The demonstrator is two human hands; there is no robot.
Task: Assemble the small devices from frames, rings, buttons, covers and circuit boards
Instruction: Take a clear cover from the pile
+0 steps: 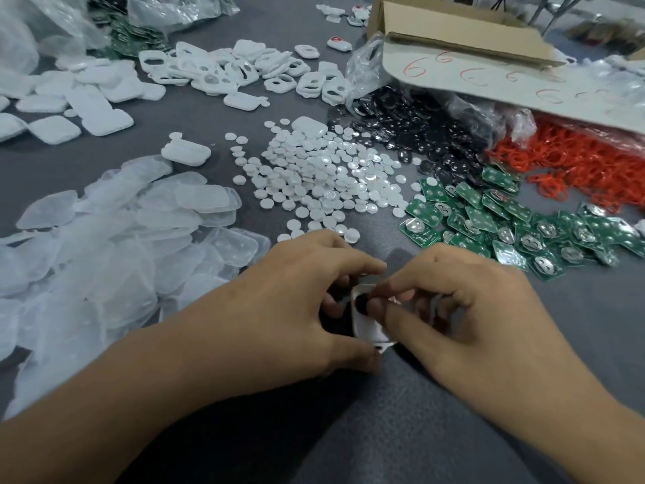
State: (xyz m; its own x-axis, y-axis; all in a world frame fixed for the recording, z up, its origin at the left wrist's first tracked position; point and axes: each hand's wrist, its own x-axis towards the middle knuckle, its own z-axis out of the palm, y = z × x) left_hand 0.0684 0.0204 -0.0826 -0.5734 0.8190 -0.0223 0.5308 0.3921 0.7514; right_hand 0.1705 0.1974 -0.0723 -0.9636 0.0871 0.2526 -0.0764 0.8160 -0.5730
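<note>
Hands meet low over the dark grey table (419, 434), both closed on one small white plastic frame (366, 328) with rounded corners. The left hand (296, 302) has its grip round the frame's left edge, thumb at the near corner and fingers curled over the far side. The right hand (464, 309) pinches the frame from the other side, its thumb tip lying on a dark round piece (359, 303) at the frame's far end. Whether that piece is a button or a ring I cannot tell. The frame stands tilted between the two grips; I cannot tell if its lower corner touches the table.

Just beyond the grip lies a spread of small white round buttons (314, 176). To the left of the grip is a heap of translucent rounded covers (122, 239). Just to the right and beyond are green circuit boards (523, 228), with a pile of black round discs (419, 134) and a tangle of red rings (576, 162) farther off. A brown cardboard box (471, 36) tips over those. Well beyond the grip lie white frames with oval openings (244, 71) and, to their left, plain white shells (87, 99).
</note>
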